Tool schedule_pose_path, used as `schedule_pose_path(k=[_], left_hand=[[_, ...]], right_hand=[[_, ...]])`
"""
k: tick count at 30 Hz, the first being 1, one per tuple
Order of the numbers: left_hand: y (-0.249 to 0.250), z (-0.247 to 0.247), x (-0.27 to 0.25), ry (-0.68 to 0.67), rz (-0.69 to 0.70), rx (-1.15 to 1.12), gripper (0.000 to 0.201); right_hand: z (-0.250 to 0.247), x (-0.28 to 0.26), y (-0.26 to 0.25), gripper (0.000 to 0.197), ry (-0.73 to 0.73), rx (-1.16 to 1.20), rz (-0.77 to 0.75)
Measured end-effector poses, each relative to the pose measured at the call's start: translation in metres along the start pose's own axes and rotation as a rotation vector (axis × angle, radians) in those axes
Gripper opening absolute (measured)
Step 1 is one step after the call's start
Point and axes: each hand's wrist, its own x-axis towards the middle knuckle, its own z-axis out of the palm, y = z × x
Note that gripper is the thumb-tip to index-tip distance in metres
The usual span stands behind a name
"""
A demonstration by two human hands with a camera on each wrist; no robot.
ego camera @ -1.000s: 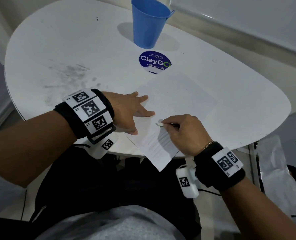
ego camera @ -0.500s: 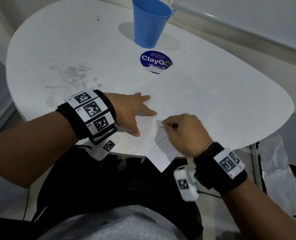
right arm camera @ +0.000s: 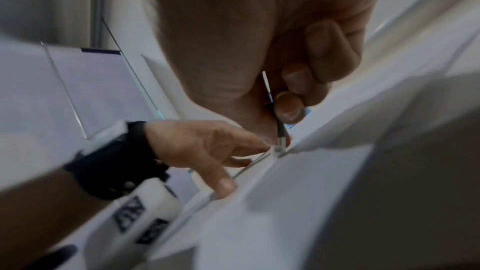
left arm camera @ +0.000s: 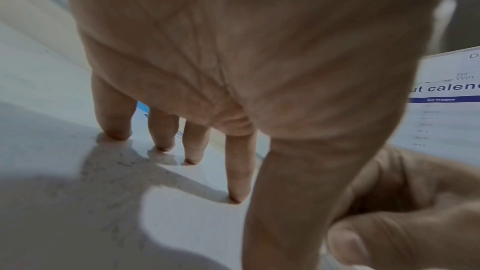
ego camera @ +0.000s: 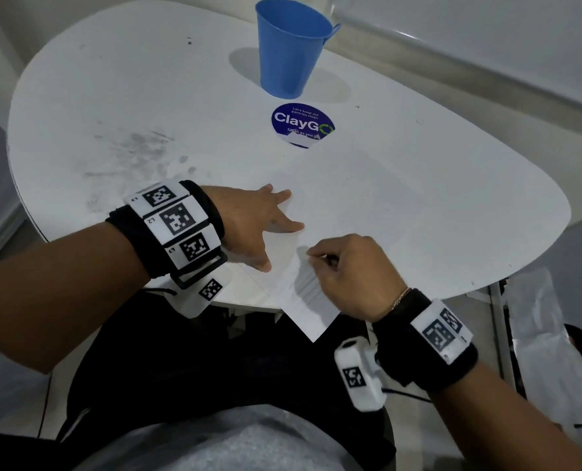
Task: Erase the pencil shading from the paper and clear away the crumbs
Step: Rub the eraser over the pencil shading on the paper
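A white sheet of paper (ego camera: 367, 198) lies on the white table (ego camera: 146, 79), its near corner hanging over the front edge. Faint pencil shading (ego camera: 304, 283) shows near that corner. My left hand (ego camera: 259, 226) lies flat with straight fingers (left arm camera: 239, 172) pressing the paper's left edge. My right hand (ego camera: 337, 263) grips a dark pencil (right arm camera: 279, 129), held upright, whose white eraser end (ego camera: 308, 256) touches the paper just above the shading. In the right wrist view my right hand (right arm camera: 283, 108) pinches the pencil just above its metal ferrule. No crumbs are visible.
A blue cup (ego camera: 291, 49) stands at the back of the table, with a round blue sticker (ego camera: 302, 124) in front of it. Grey smudges (ego camera: 140, 154) mark the table's left part. Printed sheets (ego camera: 554, 317) lie below the table's right edge.
My right hand has shifted a little with the eraser end across the paper near the shading. The left hand has stayed pressed on the paper.
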Motion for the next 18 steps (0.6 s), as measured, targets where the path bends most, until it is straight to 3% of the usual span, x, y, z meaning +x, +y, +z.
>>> schedule_pose_path(k=[2, 6, 11, 16, 18], left_hand=[[0.0, -0.001, 0.0, -0.001, -0.001, 0.011, 0.086], [0.002, -0.001, 0.001, -0.001, -0.005, 0.029, 0.085], [0.0, 0.0, 0.001, -0.001, -0.007, 0.021, 0.088], [-0.001, -0.001, 0.001, -0.011, -0.004, 0.023, 0.088], [-0.001, -0.001, 0.001, -0.015, -0.005, 0.018, 0.087]], right_hand=[[-0.003, 0.001, -0.001, 0.018, -0.042, 0.029, 0.009], [-0.015, 0.015, 0.019, 0.018, 0.116, 0.047, 0.144], [0.003, -0.001, 0.0, 0.017, 0.013, 0.01, 0.015], [-0.015, 0.014, 0.021, 0.017, 0.121, 0.016, 0.148], [-0.009, 0.008, 0.012, 0.017, 0.072, -0.004, 0.097]])
